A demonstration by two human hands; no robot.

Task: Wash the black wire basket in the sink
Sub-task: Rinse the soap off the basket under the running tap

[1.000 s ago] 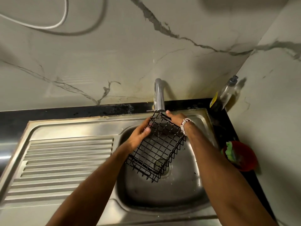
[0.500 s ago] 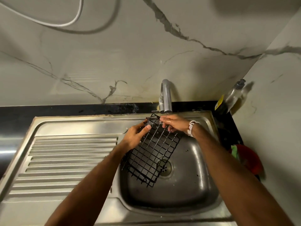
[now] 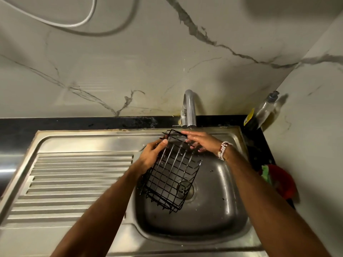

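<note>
The black wire basket [image 3: 171, 175] hangs tilted over the steel sink bowl [image 3: 219, 210], its top end under the tap [image 3: 189, 110]. A thin stream of water falls from the spout onto my right hand. My left hand [image 3: 151, 157] grips the basket's upper left edge, thumb lying across the wires. My right hand [image 3: 199, 142], with a bead bracelet at the wrist, lies over the basket's top right corner, its fingers curled round the wires there. The basket's lower end points down toward the drain [image 3: 185, 189].
A ribbed steel draining board [image 3: 74, 182] lies left of the bowl. A soap bottle [image 3: 263, 112] leans in the back right corner. A red bowl with a green sponge [image 3: 278, 182] sits on the dark counter at the right. Marble walls rise behind and to the right.
My right hand came from behind the basket's top end onto its top right corner under the running water. The basket has turned a little flatter toward me. My left hand kept its hold.
</note>
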